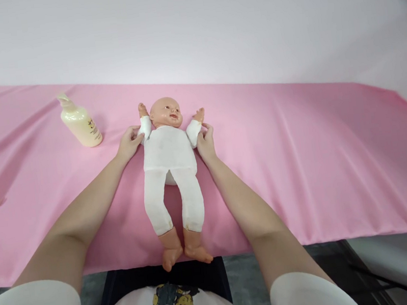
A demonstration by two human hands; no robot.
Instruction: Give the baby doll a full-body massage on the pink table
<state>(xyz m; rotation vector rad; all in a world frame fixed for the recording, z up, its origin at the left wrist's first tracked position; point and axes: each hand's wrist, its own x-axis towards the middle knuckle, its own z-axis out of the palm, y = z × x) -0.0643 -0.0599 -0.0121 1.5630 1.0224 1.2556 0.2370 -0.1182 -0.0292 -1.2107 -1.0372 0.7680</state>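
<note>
One baby doll (168, 152) is lying face-up in the middle of the pink-covered bench (301, 160), feet hanging over the near edge. The left hand (130, 142) is pinching the doll's left-side sleeve near the shoulder, and the right hand (205, 141) is gripping the other sleeve in the same way. The white suit is fully on, arms and legs covered. One cream lotion bottle (80, 122) is standing untouched at far left.

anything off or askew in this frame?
Minor only. The doll lies on its back with its feet hanging past the near edge of the pink cloth. The lotion bottle leans tilted. Left hand and right hand touch its sleeves.
</note>
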